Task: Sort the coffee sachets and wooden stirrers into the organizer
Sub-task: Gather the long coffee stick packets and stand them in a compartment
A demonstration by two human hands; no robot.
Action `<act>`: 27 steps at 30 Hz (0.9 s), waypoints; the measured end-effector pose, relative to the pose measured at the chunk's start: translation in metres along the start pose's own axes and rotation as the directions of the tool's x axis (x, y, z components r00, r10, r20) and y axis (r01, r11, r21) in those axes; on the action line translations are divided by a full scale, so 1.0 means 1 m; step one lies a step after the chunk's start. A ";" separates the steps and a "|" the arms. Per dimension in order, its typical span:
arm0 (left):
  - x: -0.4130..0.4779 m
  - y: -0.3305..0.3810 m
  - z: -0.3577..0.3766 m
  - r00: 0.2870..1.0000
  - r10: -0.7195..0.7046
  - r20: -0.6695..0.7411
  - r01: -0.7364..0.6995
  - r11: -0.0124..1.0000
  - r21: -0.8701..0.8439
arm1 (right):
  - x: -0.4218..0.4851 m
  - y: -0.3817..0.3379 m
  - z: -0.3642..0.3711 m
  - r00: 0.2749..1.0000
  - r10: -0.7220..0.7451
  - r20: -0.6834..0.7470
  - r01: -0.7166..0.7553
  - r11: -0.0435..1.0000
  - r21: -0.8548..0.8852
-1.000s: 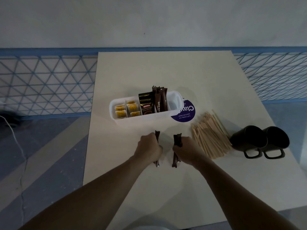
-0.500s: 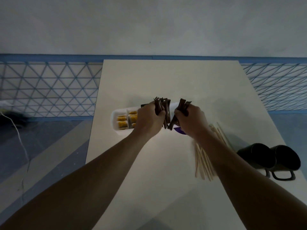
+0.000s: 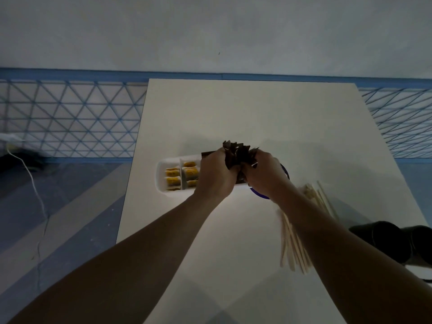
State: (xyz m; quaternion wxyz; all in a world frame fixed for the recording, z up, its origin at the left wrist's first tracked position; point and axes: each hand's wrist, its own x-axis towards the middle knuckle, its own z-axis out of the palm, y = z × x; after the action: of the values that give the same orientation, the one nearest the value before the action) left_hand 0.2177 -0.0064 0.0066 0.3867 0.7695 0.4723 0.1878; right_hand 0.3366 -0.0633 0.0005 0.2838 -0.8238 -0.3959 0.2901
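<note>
A white organizer (image 3: 161,176) with divided compartments sits mid-table; its left cells hold yellow sachets (image 3: 190,170). Over its right half, my left hand (image 3: 216,175) and my right hand (image 3: 264,174) press together around a bunch of brown coffee stick sachets (image 3: 236,153), whose tops stick up between the fingers. Both hands grip the sachets. The organizer's right compartments are hidden behind my hands. A pile of wooden stirrers (image 3: 294,244) lies on the table to the right, partly under my right forearm.
Two black mugs (image 3: 397,242) stand at the table's right edge. A purple round sticker (image 3: 257,194) peeks out below my right wrist. A white cable (image 3: 35,195) runs across the floor at left. A blue patterned wall band runs behind the table.
Both hands lifted brown sachets from the table and carried them up to the organizer. Since half a second ago they have come together into one bunch over its right side.
</note>
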 end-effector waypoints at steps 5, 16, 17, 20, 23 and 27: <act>0.002 -0.010 0.001 0.998 0.021 -0.066 -0.023 0.999 -0.029 | 0.007 0.004 -0.001 0.999 -0.019 -0.038 0.018 1.000 -0.020; 0.017 -0.004 -0.008 0.998 -0.038 -0.059 0.035 0.998 -0.050 | 0.008 0.008 0.001 0.999 -0.019 -0.037 0.017 0.998 -0.056; 0.019 -0.004 -0.009 0.998 -0.047 -0.044 0.046 0.998 -0.034 | 0.008 0.007 0.001 0.999 -0.021 -0.037 0.019 0.999 -0.044; 0.027 -0.003 -0.009 0.998 -0.070 -0.006 0.070 0.997 0.029 | 0.009 0.005 0.000 0.999 -0.033 -0.041 0.033 0.999 -0.019; 0.034 -0.002 -0.008 0.996 -0.081 0.023 0.078 0.992 0.101 | 0.010 0.004 0.001 0.998 -0.052 -0.022 0.052 0.998 -0.026; 0.035 0.000 -0.008 0.993 -0.108 0.044 0.101 0.986 0.133 | 0.013 0.005 0.003 0.997 -0.070 0.030 0.072 0.994 -0.078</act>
State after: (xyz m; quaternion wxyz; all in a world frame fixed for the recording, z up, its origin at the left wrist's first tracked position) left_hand 0.2298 0.0277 0.0089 0.3570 0.7719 0.5130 0.1163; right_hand 0.3437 -0.0545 -0.0078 0.2557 -0.8157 -0.4398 0.2753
